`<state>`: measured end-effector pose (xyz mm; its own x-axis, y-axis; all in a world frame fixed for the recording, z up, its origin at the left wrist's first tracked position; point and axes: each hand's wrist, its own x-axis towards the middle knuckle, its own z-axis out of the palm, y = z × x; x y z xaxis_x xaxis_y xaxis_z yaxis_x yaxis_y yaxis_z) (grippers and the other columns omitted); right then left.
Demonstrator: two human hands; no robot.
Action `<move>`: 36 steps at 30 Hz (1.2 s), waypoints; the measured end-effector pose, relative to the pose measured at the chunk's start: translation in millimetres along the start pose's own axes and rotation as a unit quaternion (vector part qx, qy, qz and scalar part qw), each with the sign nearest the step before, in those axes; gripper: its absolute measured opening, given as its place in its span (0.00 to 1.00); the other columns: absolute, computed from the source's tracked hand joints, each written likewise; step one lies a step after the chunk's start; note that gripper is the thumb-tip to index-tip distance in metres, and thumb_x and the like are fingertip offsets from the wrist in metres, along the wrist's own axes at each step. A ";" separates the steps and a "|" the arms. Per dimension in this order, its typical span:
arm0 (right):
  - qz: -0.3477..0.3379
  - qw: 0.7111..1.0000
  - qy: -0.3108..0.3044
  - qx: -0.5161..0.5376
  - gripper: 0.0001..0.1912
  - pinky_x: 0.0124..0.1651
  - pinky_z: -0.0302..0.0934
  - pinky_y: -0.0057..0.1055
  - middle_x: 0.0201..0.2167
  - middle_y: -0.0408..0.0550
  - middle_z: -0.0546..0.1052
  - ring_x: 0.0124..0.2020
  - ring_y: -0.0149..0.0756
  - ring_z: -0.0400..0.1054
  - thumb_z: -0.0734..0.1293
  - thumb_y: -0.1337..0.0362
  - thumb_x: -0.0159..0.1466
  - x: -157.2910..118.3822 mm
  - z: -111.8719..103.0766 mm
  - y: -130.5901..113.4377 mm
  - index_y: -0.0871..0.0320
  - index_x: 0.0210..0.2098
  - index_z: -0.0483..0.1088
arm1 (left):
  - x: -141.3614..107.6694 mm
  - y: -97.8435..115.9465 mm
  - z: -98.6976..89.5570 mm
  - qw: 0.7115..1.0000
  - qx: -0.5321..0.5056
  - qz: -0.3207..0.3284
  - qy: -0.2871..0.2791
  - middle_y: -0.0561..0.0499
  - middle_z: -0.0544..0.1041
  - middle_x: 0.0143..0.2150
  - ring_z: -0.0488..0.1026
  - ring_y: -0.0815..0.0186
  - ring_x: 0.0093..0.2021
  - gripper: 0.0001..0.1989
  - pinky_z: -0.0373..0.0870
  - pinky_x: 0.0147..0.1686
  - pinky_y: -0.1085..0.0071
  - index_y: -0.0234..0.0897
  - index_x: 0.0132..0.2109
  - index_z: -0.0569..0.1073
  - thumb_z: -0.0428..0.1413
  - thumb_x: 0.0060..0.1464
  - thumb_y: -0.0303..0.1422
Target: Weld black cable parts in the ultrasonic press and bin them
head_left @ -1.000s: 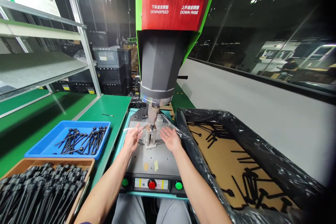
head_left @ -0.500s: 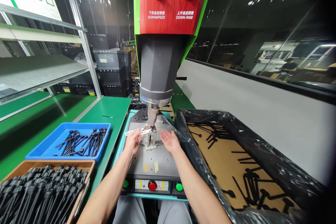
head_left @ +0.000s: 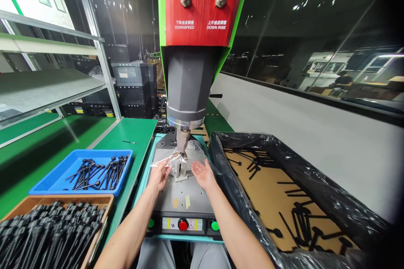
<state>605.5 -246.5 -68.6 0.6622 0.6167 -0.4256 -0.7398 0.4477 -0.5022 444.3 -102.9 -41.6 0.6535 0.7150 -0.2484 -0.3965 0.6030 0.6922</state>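
Observation:
My left hand (head_left: 160, 173) is just left of a small metal fixture (head_left: 181, 169), palm turned inward, fingers loosely bent and apart. Clear plastic film (head_left: 164, 160) curves across its fingertips; I cannot tell whether they touch it. To the right of the fixture, my right hand (head_left: 203, 174) lies open with its fingers stretched and nothing in it. Between the hands the metal tip (head_left: 182, 141) of the press (head_left: 189, 80) reaches down to the fixture's top. A small dark part (head_left: 181, 154) shows at that point, mostly hidden.
Black stemmed parts fill a brown tray (head_left: 109, 201) at front left and lie in a blue tray (head_left: 41, 184) behind it. On the right, a plastic-lined box (head_left: 217, 145) holds more. A red button (head_left: 183, 224) sits between green buttons (head_left: 215, 225) on the base.
My right hand has shifted slightly left toward the fixture, its fingers still stretched. My left hand stays nearly in place. The view has tilted up slightly.

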 end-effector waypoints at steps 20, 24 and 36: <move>0.018 0.998 0.052 0.007 0.23 0.42 0.73 0.30 0.40 0.57 0.75 0.40 0.39 0.75 0.63 0.51 0.67 -71.2 -55.7 19.5 0.65 0.51 0.65 | -58.7 -19.5 -52.2 0.990 0.095 -0.084 0.058 0.39 0.77 0.51 0.78 0.58 0.46 0.12 0.77 0.40 0.70 0.33 0.40 0.76 0.66 0.48 0.32; -0.212 0.918 0.122 -0.311 0.26 0.46 0.70 0.40 0.40 0.51 0.76 0.41 0.45 0.73 0.73 0.51 0.54 -100.7 -125.9 27.8 0.58 0.47 0.69 | -98.9 -29.7 -110.6 0.927 0.335 0.123 0.115 0.39 0.75 0.53 0.72 0.50 0.54 0.20 0.71 0.52 0.58 0.36 0.44 0.76 0.65 0.45 0.40; -0.278 0.682 0.161 -0.657 0.39 0.57 0.59 0.50 0.58 0.60 0.66 0.58 0.59 0.62 0.61 0.40 0.58 -109.3 -220.9 57.7 0.57 0.62 0.58 | -120.6 -44.6 -182.2 0.813 0.553 0.126 0.132 0.42 0.73 0.57 0.68 0.46 0.59 0.34 0.63 0.57 0.53 0.39 0.57 0.68 0.61 0.44 0.47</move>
<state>516.8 -431.1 -217.2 0.9453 0.3189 0.0690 0.2420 -0.5434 -0.8038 265.7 -151.5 -165.9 0.4219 0.9058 -0.0399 0.4219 -0.1571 0.8929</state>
